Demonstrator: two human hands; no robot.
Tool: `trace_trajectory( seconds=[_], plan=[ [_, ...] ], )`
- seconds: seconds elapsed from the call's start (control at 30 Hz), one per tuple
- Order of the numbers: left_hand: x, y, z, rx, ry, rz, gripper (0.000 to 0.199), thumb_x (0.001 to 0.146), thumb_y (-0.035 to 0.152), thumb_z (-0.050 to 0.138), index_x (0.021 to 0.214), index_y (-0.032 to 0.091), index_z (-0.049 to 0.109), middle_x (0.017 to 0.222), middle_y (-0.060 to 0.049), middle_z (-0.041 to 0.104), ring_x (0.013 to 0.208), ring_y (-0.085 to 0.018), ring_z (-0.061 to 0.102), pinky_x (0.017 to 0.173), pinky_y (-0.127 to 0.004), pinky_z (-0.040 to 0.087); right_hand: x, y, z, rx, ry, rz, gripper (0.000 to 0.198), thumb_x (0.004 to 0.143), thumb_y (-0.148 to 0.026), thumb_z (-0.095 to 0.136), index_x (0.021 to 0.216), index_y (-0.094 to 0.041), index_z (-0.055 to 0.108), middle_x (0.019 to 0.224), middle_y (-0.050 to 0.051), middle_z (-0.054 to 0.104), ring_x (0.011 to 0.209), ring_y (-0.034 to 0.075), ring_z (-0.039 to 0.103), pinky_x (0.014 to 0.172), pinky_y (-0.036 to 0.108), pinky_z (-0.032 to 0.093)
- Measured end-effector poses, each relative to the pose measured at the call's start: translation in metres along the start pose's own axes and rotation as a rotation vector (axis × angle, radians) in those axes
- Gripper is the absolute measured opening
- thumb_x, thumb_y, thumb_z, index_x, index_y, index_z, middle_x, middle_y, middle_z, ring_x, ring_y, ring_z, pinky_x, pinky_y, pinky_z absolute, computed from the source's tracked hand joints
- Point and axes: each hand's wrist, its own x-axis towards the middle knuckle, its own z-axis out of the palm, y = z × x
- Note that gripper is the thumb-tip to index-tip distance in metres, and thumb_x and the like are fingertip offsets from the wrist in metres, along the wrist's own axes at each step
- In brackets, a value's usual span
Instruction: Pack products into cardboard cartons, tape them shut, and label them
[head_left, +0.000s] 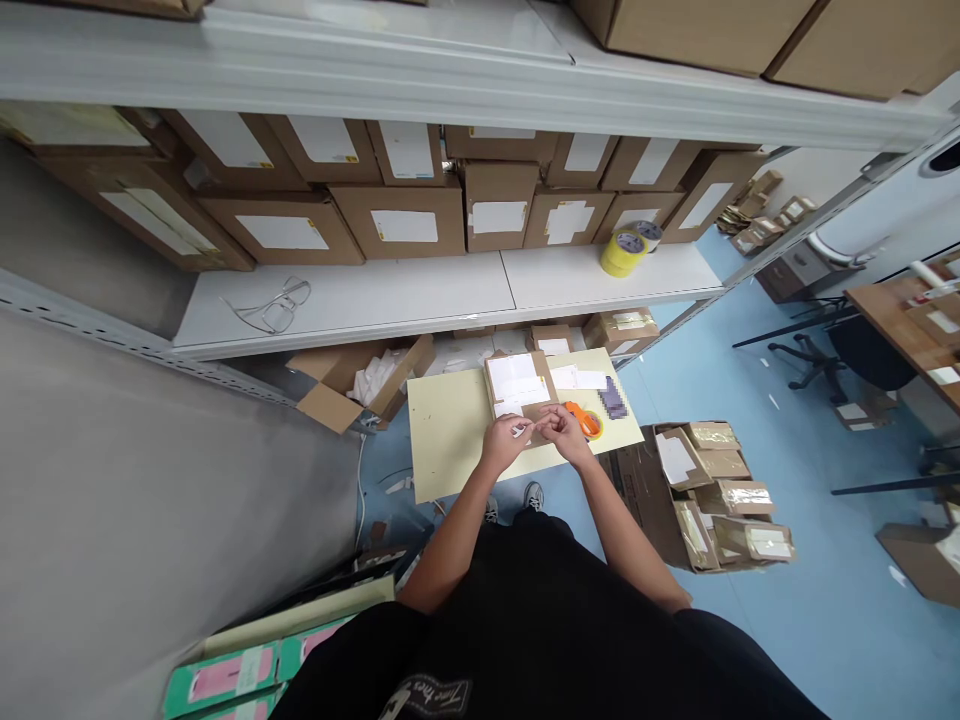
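A cardboard box (551, 400) with white labels (517, 378) on its top lies on a pale yellow board (442, 430). Over the box's near edge, my left hand (504, 445) and my right hand (564, 435) meet with fingers pinched together. A small whitish bit shows at the left fingers, too small to name. Just right of my right hand lies an orange tape dispenser (581, 420) with a yellow roll. White paper slips (577, 378) and a dark, pixelated object (613, 398) rest farther right on the board.
A shelf (420, 290) ahead holds several labelled boxes (405, 220), glasses (277, 308) and yellow tape rolls (621, 254). Below it stands an open carton (390, 385) with white paper. A carton of parcels (724, 495) sits on the floor at right. Green-pink boxes (232, 675) lie lower left.
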Motion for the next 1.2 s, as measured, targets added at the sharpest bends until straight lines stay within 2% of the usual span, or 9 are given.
trace_trajectory(
  seconds=[0.13, 0.27, 0.43, 0.57, 0.67, 0.77, 0.87, 1.0, 1.2],
  plan=[
    [-0.004, -0.002, -0.004, -0.017, -0.027, -0.003, 0.008, 0.085, 0.024, 0.075, 0.091, 0.023, 0.081, 0.089, -0.003, 0.078, 0.076, -0.015, 0.07, 0.07, -0.027, 0.057, 0.001, 0.0, 0.002, -0.04, -0.018, -0.019, 0.034, 0.076, -0.036, 0.076, 0.106, -0.026, 0.062, 0.081, -0.002, 0.071, 0.067, 0.017, 0.059, 0.063, 0.031, 0.046],
    [-0.005, -0.001, -0.008, 0.008, -0.063, -0.014, 0.013, 0.089, 0.026, 0.07, 0.091, 0.025, 0.083, 0.093, -0.004, 0.08, 0.089, -0.018, 0.072, 0.076, -0.029, 0.058, -0.001, -0.005, 0.003, -0.044, -0.026, -0.028, 0.032, 0.076, -0.034, 0.078, 0.105, -0.026, 0.065, 0.077, -0.002, 0.069, 0.065, 0.016, 0.057, 0.061, 0.029, 0.043],
    [-0.003, -0.005, -0.01, -0.08, -0.12, -0.123, 0.018, 0.09, 0.034, 0.068, 0.089, 0.024, 0.083, 0.095, -0.005, 0.081, 0.09, -0.021, 0.072, 0.08, -0.032, 0.059, -0.004, -0.01, 0.007, -0.051, -0.054, -0.045, 0.032, 0.075, -0.028, 0.08, 0.103, -0.025, 0.067, 0.074, -0.003, 0.068, 0.062, 0.014, 0.054, 0.059, 0.028, 0.04],
    [-0.002, -0.022, -0.008, -0.268, -0.053, -0.245, 0.026, 0.086, 0.041, 0.071, 0.089, 0.018, 0.083, 0.089, -0.008, 0.081, 0.085, -0.022, 0.074, 0.08, -0.033, 0.06, -0.006, -0.012, 0.007, 0.017, -0.053, -0.048, 0.033, 0.074, -0.027, 0.08, 0.104, -0.026, 0.066, 0.078, -0.001, 0.071, 0.068, 0.017, 0.06, 0.062, 0.028, 0.043],
    [-0.002, -0.043, -0.014, -0.334, 0.024, -0.344, 0.032, 0.084, 0.044, 0.071, 0.092, 0.016, 0.083, 0.093, -0.01, 0.081, 0.087, -0.023, 0.074, 0.079, -0.033, 0.06, -0.007, -0.012, 0.0, 0.066, 0.013, -0.051, 0.033, 0.074, -0.026, 0.077, 0.105, -0.026, 0.065, 0.079, 0.0, 0.072, 0.075, 0.019, 0.063, 0.065, 0.029, 0.045],
    [-0.004, -0.067, -0.026, -0.295, 0.122, -0.454, 0.032, 0.083, 0.042, 0.07, 0.097, 0.016, 0.082, 0.098, -0.009, 0.082, 0.092, -0.023, 0.075, 0.082, -0.033, 0.06, -0.009, -0.007, -0.011, 0.109, 0.099, -0.036, 0.031, 0.073, -0.027, 0.076, 0.102, -0.026, 0.065, 0.079, 0.0, 0.073, 0.074, 0.018, 0.063, 0.064, 0.029, 0.045],
    [-0.009, -0.09, -0.03, -0.158, 0.21, -0.549, 0.025, 0.084, 0.035, 0.068, 0.095, 0.018, 0.083, 0.099, -0.007, 0.082, 0.096, -0.024, 0.076, 0.088, -0.035, 0.059, -0.011, 0.003, -0.017, 0.127, 0.12, -0.009, 0.028, 0.071, -0.026, 0.075, 0.098, -0.025, 0.066, 0.079, 0.001, 0.073, 0.073, 0.018, 0.063, 0.061, 0.028, 0.044],
    [-0.019, -0.111, -0.014, 0.003, 0.202, -0.613, 0.022, 0.087, 0.031, 0.064, 0.094, 0.023, 0.083, 0.1, -0.004, 0.082, 0.099, -0.023, 0.076, 0.092, -0.034, 0.058, -0.013, 0.017, -0.015, 0.132, 0.106, 0.029, 0.025, 0.069, -0.025, 0.076, 0.094, -0.024, 0.069, 0.078, 0.002, 0.073, 0.072, 0.018, 0.063, 0.06, 0.029, 0.046],
    [-0.024, -0.118, 0.02, 0.018, 0.144, -0.604, 0.023, 0.089, 0.027, 0.062, 0.096, 0.023, 0.083, 0.102, -0.004, 0.082, 0.1, -0.022, 0.077, 0.09, -0.033, 0.058, -0.014, 0.034, -0.019, 0.127, 0.205, 0.082, 0.022, 0.068, -0.026, 0.077, 0.089, -0.022, 0.069, 0.078, 0.003, 0.074, 0.068, 0.017, 0.061, 0.06, 0.029, 0.047]
  ],
)
